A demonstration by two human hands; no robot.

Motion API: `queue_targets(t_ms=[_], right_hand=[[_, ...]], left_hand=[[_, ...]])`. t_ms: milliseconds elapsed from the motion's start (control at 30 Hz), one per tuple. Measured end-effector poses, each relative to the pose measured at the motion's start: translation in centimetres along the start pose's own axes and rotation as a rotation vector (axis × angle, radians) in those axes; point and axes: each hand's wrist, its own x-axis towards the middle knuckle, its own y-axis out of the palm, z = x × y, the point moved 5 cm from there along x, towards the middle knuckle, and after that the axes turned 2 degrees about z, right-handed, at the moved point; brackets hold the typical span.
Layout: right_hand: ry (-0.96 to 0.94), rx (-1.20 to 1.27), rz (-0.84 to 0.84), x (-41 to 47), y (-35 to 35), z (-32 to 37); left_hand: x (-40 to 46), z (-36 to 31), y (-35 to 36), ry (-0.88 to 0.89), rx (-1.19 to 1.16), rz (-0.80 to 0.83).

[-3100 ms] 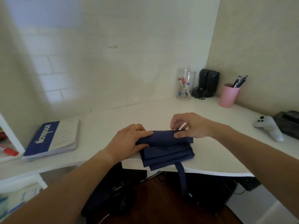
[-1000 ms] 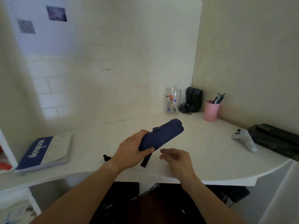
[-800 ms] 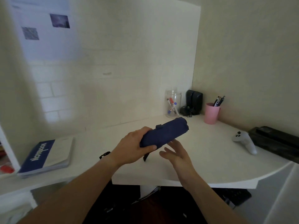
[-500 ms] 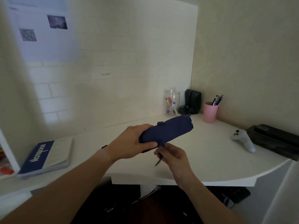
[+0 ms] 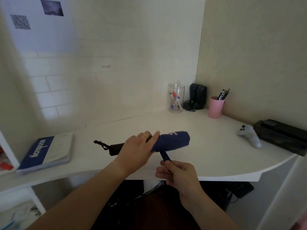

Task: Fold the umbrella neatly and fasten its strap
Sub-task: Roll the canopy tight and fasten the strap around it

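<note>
A rolled navy umbrella (image 5: pixel 172 141) lies nearly level just above the white desk (image 5: pixel 207 156), its black handle (image 5: pixel 114 149) with a wrist loop pointing left. My left hand (image 5: pixel 136 151) wraps around the roll near its middle, a ring on one finger. The navy strap (image 5: pixel 164 156) hangs down from the roll and is pulled taut toward me. My right hand (image 5: pixel 178 174) pinches the strap's free end below the umbrella, near the desk's front edge.
A blue notebook (image 5: pixel 44 152) lies at the desk's left. At the back corner stand a clear jar of markers (image 5: pixel 176 98), black speakers (image 5: pixel 197 97) and a pink pen cup (image 5: pixel 216 107). A white game controller (image 5: pixel 249 135) and a black box (image 5: pixel 282 135) sit at the right.
The umbrella has been rolled up from flat folds and lifted. In the last second my right hand caught the hanging strap and drew it out, while the left hand lowered the roll level.
</note>
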Motion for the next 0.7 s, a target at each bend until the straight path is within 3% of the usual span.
queue_targets(t_ms=[167, 467, 567, 700], right_hand=[[0.068, 0.212, -0.087, 0.2, -0.8, -1.4], [-0.108, 0.008, 0.126, 0.1, -0.7, 0.2], [-0.119, -0.044, 0.12, 0.0, -1.0, 0.5], [-0.256, -0.373, 0.057, 0.6, -1.6, 2.0]], left_hand=[[-1.7, -1.1, 3.2, 0.072, 0.05, -0.023], [-1.7, -0.4, 3.5, 0.139, -0.106, 0.046], [-2.1, -0.7, 3.4, 0.123, -0.172, 0.06], [-2.7, -0.8, 3.4, 0.111, -0.141, 0.029]])
